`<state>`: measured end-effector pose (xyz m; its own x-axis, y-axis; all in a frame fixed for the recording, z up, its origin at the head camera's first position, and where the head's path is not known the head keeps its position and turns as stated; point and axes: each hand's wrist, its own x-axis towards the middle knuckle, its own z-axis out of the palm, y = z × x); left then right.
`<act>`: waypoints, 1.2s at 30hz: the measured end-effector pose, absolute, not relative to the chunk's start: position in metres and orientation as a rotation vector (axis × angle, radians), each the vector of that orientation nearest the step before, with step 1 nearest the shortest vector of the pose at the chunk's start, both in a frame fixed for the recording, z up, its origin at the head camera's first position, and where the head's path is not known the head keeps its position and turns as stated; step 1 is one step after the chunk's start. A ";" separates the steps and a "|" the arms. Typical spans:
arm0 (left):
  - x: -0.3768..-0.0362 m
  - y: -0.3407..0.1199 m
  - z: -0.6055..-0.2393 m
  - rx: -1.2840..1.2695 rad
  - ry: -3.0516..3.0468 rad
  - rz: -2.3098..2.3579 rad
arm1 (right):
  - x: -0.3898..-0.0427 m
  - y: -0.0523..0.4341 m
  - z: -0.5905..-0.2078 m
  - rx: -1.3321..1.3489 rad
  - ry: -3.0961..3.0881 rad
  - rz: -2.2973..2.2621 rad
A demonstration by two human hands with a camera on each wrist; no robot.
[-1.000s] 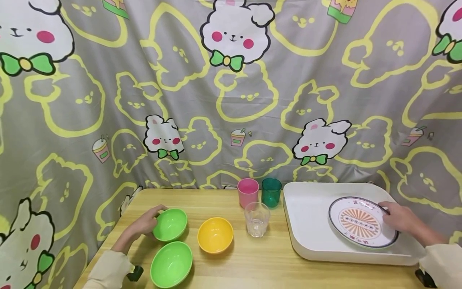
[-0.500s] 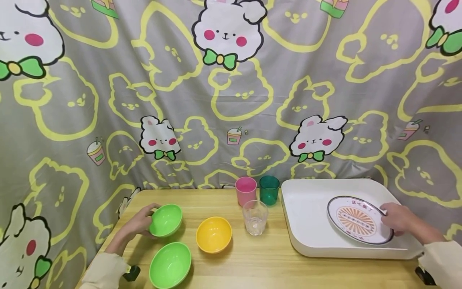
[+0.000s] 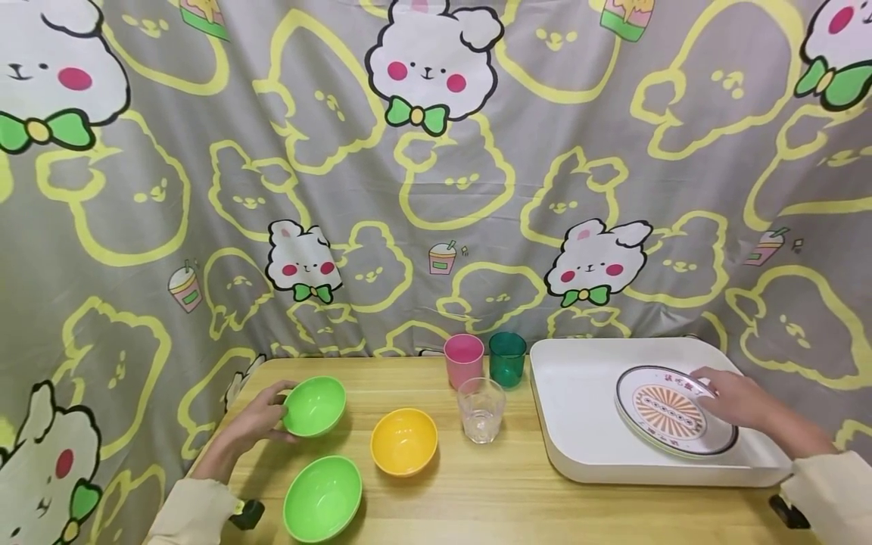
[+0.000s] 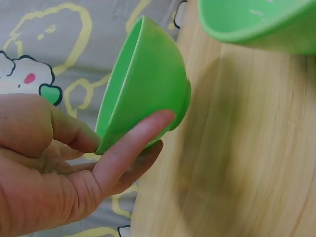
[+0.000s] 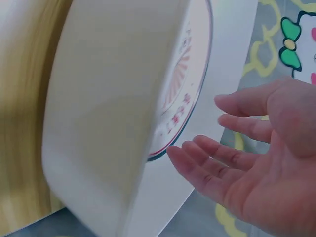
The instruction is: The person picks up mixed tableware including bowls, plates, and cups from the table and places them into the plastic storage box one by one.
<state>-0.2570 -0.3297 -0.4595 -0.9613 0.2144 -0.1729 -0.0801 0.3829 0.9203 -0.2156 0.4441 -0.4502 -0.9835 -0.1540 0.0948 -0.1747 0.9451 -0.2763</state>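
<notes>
My left hand [image 3: 259, 418] grips a small green bowl [image 3: 316, 407] at its rim. In the left wrist view that bowl [image 4: 150, 81] is tilted and raised over the table, thumb and fingers on its rim and side. At the right, a white plate [image 3: 668, 416] with an orange ray pattern and dark rim lies in a white tray [image 3: 575, 416]. My right hand [image 3: 736, 397] is over the plate's right edge. The right wrist view shows this hand [image 5: 232, 158] with fingers spread and nothing between them, fingertips close to the plate's rim.
A second green bowl [image 3: 323, 499] and a yellow bowl [image 3: 405, 443] stand on the wooden table [image 3: 477, 499]. Behind are a pink cup [image 3: 464, 363], a dark green cup [image 3: 507, 359] and a clear cup [image 3: 481, 412]. A patterned curtain [image 3: 470, 303] hangs behind the table.
The plate has come down from a tilted hold into the tray, and my right hand has let go of it. My left hand has raised the green bowl slightly.
</notes>
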 end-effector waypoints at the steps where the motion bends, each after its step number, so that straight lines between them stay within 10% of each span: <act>1: -0.257 -0.329 -0.459 0.121 2.376 1.619 | -0.216 0.441 -0.449 0.269 -3.000 0.440; 36: -0.254 -0.284 -0.438 0.079 2.197 1.970 | -0.215 0.354 -0.455 0.286 -2.692 0.816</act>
<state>-0.2537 -0.2838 -0.4384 -0.9807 0.1649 -0.1047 -0.0862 0.1157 0.9895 -0.2148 0.3543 -0.4555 -0.9311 -0.0985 0.3513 -0.2769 0.8177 -0.5047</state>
